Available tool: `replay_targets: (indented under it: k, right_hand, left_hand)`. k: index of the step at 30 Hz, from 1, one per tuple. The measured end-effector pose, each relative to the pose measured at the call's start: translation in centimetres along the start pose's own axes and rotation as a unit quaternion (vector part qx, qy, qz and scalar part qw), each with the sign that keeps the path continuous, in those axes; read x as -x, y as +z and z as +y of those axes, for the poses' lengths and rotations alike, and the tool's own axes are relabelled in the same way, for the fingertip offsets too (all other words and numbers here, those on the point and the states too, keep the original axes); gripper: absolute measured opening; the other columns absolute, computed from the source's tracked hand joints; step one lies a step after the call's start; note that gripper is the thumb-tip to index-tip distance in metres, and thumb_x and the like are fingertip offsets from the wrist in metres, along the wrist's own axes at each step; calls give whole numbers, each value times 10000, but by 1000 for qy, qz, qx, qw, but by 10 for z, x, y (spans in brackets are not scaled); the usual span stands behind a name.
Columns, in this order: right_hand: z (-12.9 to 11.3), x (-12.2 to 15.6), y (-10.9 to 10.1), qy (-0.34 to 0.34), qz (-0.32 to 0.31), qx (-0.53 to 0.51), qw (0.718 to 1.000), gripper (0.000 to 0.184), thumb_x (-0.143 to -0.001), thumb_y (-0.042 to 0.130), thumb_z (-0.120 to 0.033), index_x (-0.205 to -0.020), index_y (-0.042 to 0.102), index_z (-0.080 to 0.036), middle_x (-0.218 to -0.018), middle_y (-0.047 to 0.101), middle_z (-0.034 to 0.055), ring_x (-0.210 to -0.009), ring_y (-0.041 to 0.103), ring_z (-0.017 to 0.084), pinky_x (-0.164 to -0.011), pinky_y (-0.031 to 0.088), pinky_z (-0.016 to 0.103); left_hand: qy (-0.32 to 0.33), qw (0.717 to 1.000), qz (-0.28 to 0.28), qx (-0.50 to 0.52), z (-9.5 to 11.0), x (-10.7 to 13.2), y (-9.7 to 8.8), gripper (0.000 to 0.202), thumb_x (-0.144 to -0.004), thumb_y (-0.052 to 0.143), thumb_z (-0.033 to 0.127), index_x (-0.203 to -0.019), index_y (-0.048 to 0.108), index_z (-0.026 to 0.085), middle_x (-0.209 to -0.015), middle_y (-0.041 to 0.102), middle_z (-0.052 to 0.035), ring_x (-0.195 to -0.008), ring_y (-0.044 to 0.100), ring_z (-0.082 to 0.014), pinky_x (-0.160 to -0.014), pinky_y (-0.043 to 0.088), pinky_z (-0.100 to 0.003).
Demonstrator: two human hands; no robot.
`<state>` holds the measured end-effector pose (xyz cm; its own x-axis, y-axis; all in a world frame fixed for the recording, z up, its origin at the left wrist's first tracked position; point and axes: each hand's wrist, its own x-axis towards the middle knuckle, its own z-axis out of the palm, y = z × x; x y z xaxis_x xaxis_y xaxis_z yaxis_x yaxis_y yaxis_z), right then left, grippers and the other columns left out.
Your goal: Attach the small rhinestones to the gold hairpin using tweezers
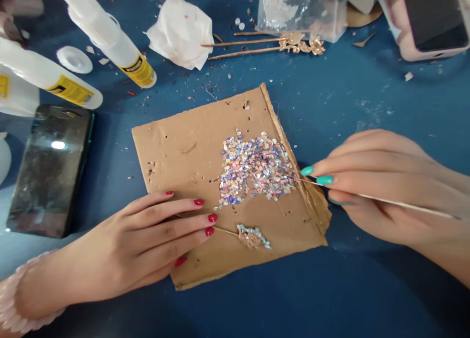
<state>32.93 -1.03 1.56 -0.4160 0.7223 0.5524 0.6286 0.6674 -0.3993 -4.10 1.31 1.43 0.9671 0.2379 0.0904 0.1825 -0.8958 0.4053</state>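
Note:
My left hand [147, 240], with red nails, rests over the lower left of a cardboard piece [183, 132]. Its fingers are closed on the thin stem of a metal hairpin [251, 237], whose flower-like head lies on the cardboard, partly covered with pale blue chips. Part of the stem is hidden beneath the fingers. Off the right edge, my right hand [382, 181], with turquoise nails, pinches a thin needle-like stick [404, 205]. The stick's tip reaches the right side of a spread of small multicoloured shell-like chips [253, 166].
Two white bottles with yellow labels [137, 71] [75, 90] and a black phone [47, 169] lie at left. At the back are crumpled white tissue [183, 32], golden hairpins [301, 45], a clear plastic bag [304, 10] and a pink-cased phone [435, 19]. Loose bits dot the blue table.

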Motion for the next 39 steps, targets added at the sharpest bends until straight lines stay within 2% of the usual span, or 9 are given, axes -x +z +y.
replay_targets:
  k: [3, 7, 11, 17, 24, 26, 31, 39]
  right_hand:
    - [3, -6, 3, -50, 11, -35, 998, 232, -870, 689, 7, -1004, 647, -177, -846, 758, 54, -817, 694, 169, -735, 584, 391]
    - [3, -9, 6, -43, 4, -44, 998, 231, -872, 696, 0, -1000, 642, -184, -853, 755, 52, -823, 686, 173, -722, 583, 390]
    - [2, -10, 6, -56, 4, -53, 997, 241, -850, 710, 22, -987, 642, -164, -857, 758, 58, -823, 697, 171, -729, 588, 384]
    - [2, -8, 6, -37, 6, -39, 999, 231, -872, 694, -11, -990, 652, -204, -856, 764, 31, -809, 704, 177, -721, 591, 403]
    - [0, -7, 5, -19, 1, -50, 999, 267, -865, 676, 31, -994, 651, -201, -877, 760, 31, -846, 701, 165, -742, 583, 389]
    - [0, -8, 5, -12, -4, -50, 999, 285, -856, 675, 47, -992, 648, -202, -878, 756, 31, -850, 698, 166, -742, 580, 387]
    - [-3, -9, 3, -6, -8, -53, 999, 316, -842, 677, 66, -993, 647, -210, -879, 756, 23, -845, 696, 168, -733, 579, 394]
    - [-6, -5, 2, 48, -13, -35, 998, 337, -847, 664, 79, -1000, 630, -219, -895, 745, 13, -886, 692, 161, -799, 575, 406]
  left_hand:
    - [-6, 1000, -10, -2, 2, 0, 0, 376, -1062, 477, 171, -1424, 578, 179, -1415, 669, -8, -1570, 302, -167, -1356, 133, -365]
    - [-33, 999, 2, 10, 5, -1, 2, 370, -1068, 454, 170, -1412, 585, 216, -1394, 683, 22, -1556, 330, -144, -1350, 155, -351]
    - [-33, 999, 4, 13, 6, -1, 2, 363, -1071, 460, 167, -1410, 586, 190, -1382, 692, 5, -1554, 327, -145, -1352, 152, -356]
    - [-42, 999, 23, 8, 6, -2, 3, 338, -1054, 486, 191, -1364, 619, 209, -1333, 721, 15, -1517, 406, -147, -1352, 180, -342]
    - [11, 1000, -10, -2, -1, 0, 1, 384, -1052, 514, 183, -1431, 577, 169, -1446, 646, -5, -1573, 293, -179, -1358, 124, -367]
    - [-21, 1000, 3, 3, 0, 0, 1, 369, -1059, 489, 174, -1414, 590, 181, -1419, 667, -1, -1565, 310, -165, -1356, 137, -367]
    - [-26, 1000, 4, 11, 5, 0, 3, 374, -1041, 476, 141, -1392, 600, 179, -1456, 637, 9, -1560, 321, -172, -1353, 142, -379]
    - [-26, 1000, 2, 13, 5, 1, 3, 380, -1035, 480, 131, -1392, 600, 179, -1476, 621, 11, -1549, 342, -179, -1348, 148, -385]
